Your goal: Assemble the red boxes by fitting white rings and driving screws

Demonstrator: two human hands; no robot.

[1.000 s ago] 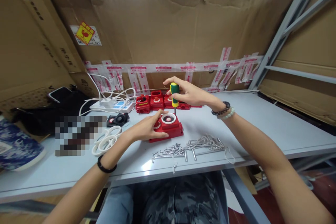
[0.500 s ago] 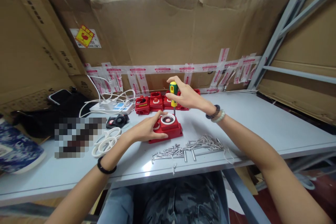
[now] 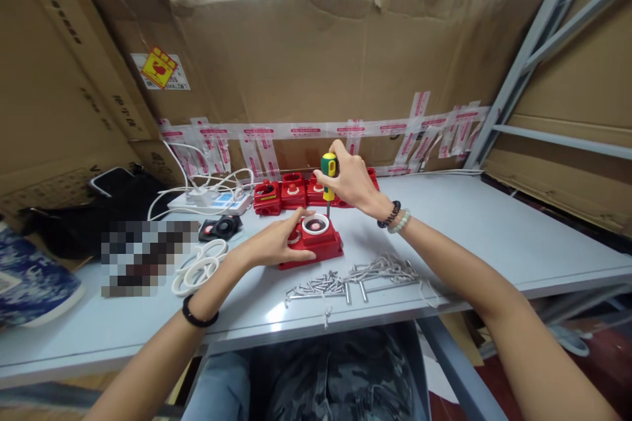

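Note:
A red housing (image 3: 320, 248) with a white ring (image 3: 324, 227) on its top sits on the bench in front of me. My left hand (image 3: 276, 242) grips the housing's left side, thumb along the front and fingers over the far edge. A screwdriver (image 3: 328, 174) with a green and yellow handle stands upright, its shaft reaching down to the housing's back right corner. My right hand (image 3: 353, 181) is closed around the handle from the right, thumb on the near side. The tip and any screw under it are too small to make out.
Behind stand several red housings (image 3: 293, 194) in a row. Loose screws (image 3: 320, 284) and a bundle of metal pieces with string (image 3: 380, 270) lie near the front edge. White rings (image 3: 200, 270), black parts (image 3: 222, 228) and a power strip (image 3: 217, 199) are to the left.
My right hand has rotated at the wrist and its fingers have shifted around the screwdriver handle, which has turned slightly. My left hand and the red housing have stayed in place.

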